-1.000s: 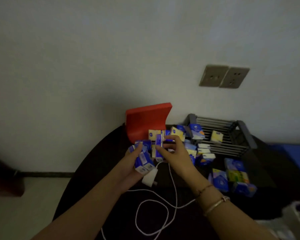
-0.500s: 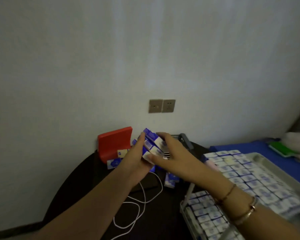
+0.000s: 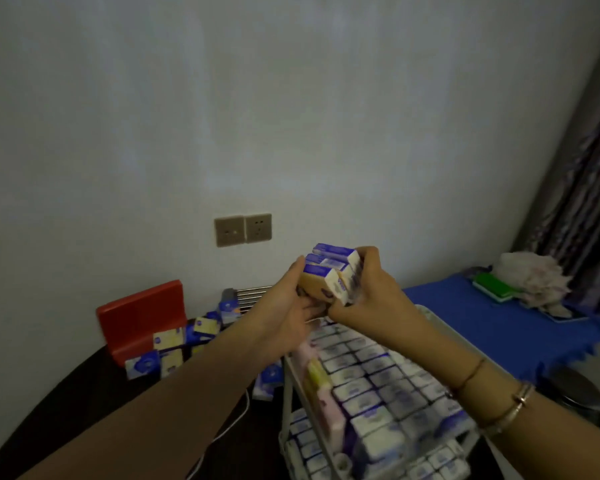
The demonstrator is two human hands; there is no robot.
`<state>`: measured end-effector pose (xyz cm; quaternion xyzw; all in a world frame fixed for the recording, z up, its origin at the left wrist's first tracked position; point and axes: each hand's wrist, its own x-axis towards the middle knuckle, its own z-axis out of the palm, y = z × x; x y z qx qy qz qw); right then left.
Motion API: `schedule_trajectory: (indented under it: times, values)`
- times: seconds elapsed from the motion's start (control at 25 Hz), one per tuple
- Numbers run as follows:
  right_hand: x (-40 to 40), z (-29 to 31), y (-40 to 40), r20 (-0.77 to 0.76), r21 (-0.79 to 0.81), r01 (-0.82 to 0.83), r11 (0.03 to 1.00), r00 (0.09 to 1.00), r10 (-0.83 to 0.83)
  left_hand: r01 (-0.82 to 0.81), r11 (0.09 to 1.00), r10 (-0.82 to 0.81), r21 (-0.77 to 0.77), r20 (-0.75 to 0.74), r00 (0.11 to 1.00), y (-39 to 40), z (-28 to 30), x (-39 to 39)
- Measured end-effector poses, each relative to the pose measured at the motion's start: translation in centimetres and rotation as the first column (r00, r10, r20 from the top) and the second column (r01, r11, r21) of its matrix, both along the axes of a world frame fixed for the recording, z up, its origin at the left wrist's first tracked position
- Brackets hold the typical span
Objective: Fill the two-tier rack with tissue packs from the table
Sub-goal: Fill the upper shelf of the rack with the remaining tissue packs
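Leftmost, a red box [image 3: 141, 317] is standing open on the dark table [image 3: 70, 403], with loose tissue packs [image 3: 168, 348] lying around its foot and a white cable [image 3: 236, 415] trailing across the tabletop. Further right, the left hand [image 3: 286, 315] is reaching forward and up, forearm stretched out from the lower left, its fingers curled under a small stack of tissue packs [image 3: 331, 275] and its thumb pressing against the stack's left side. That stack is being held in the air between both hands, above the near-left corner of the rack's upper tier; the packs are lying flat on one another, their long axes running left to right and tilting slightly down toward the right. Next, the right hand [image 3: 371, 297] is gripping the stack's right end, fingers wrapped over the top edge, wrist bent and carrying two bracelets. Below the hands, the two-tier rack [image 3: 286, 403] is holding dense rows of packs on its upper tier, and more on the lower one. Rightmost, a blue-covered surface [image 3: 482, 323] is bearing a green item.
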<state>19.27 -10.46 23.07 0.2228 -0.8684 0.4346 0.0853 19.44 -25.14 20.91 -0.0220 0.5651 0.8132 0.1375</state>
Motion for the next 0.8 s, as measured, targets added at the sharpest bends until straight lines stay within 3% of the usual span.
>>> schedule_trajectory:
  times: [0.12,0.2,0.28,0.36,0.44,0.56,0.68,0.8]
  values:
    - [-4.3,-0.8,7.0,0.138,-0.117,0.106,0.987,0.986,-0.089,-0.019,0.953,-0.005,-0.303,-0.080,0.997,5.1,-1.7,-4.0]
    - [-6.7,-1.8,11.0,0.195,-0.112,0.109,0.988,0.977,-0.086,-0.131,0.812,0.021,-0.569,-0.196,0.980,7.1,-3.2,-5.5]
    - [-8.4,-3.0,13.9,0.215,0.015,0.074,0.997,0.974,-0.076,-0.233,0.575,-0.010,-0.784,-0.292,0.956,8.0,-5.0,-5.9]
    - [-9.8,-4.2,16.0,0.197,0.217,0.014,0.976,0.979,-0.058,-0.224,0.290,-0.127,-0.930,-0.270,0.955,8.6,-6.4,-6.1]
    - [-11.2,-5.3,17.1,0.142,0.381,-0.033,0.924,0.990,-0.023,-0.153,0.055,-0.222,-0.987,-0.162,0.962,9.0,-7.6,-6.5]
    - [-12.4,-6.9,16.5,0.142,0.541,-0.141,0.829,0.987,0.075,-0.152,-0.185,-0.283,-0.971,-0.096,0.954,9.2,-8.8,-6.5]
    - [-12.7,-8.5,14.6,0.142,0.616,-0.228,0.754,0.974,0.179,-0.189,-0.225,-0.290,-0.956,-0.120,0.950,9.2,-9.4,-6.3]
    - [-12.8,-10.3,13.7,0.106,0.547,-0.228,0.806,0.973,0.203,-0.200,-0.220,-0.288,-0.955,-0.132,0.949,9.1,-9.6,-6.1]
